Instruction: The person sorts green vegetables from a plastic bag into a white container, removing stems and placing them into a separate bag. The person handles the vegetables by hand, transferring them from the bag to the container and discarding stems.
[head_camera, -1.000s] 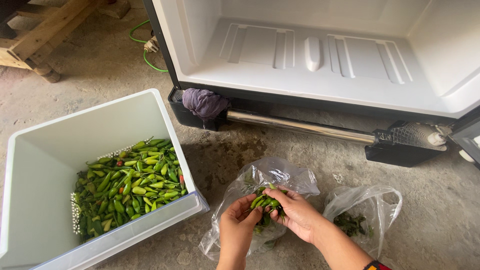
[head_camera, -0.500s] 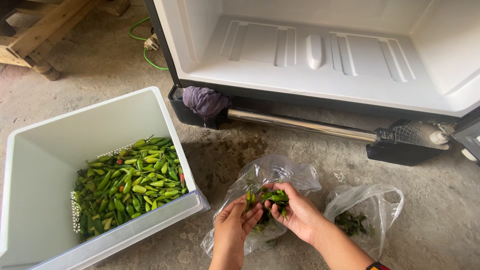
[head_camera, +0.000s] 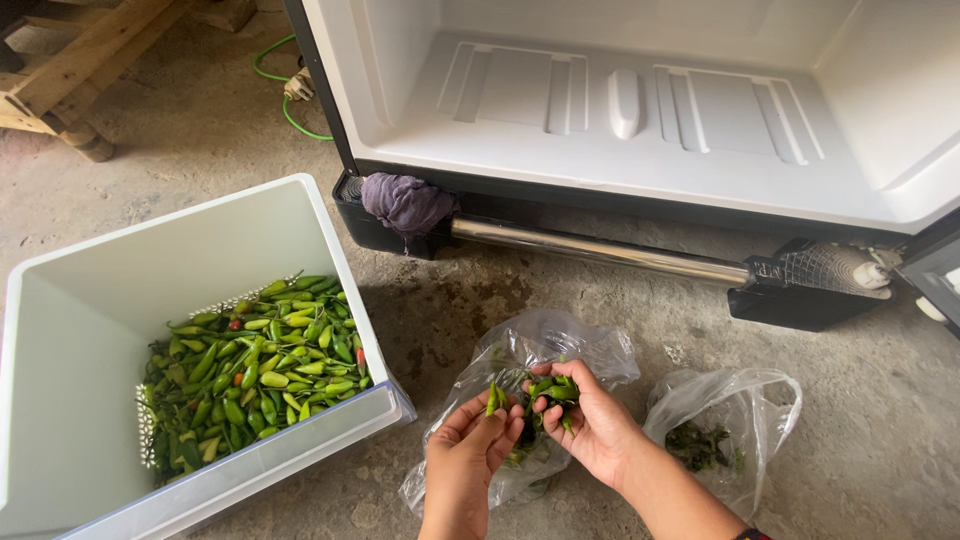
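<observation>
Head view: the left hand (head_camera: 472, 440) pinches a single green chili (head_camera: 492, 398) between thumb and fingertips; the pepper stands nearly upright, its long axis running up and down in the frame. The right hand (head_camera: 590, 425), just beside it with fingertips almost touching, is cupped and closed around a small bunch of green chilies (head_camera: 553, 388), whose pods point in mixed directions. Both hands hover over a clear plastic bag (head_camera: 540, 345) lying open on the concrete floor (head_camera: 180, 140); a few more green pods show inside it. A second clear bag (head_camera: 725, 420), near the right forearm, holds a dark green clump of stems or leaves.

To the left stands a white plastic bin (head_camera: 90, 300), its front corner filled with a heap of green chilies (head_camera: 255, 365) lying every way, a few red ones among them. Behind is an open white refrigerator (head_camera: 640, 100) with a purple cloth (head_camera: 405, 205) at its base.
</observation>
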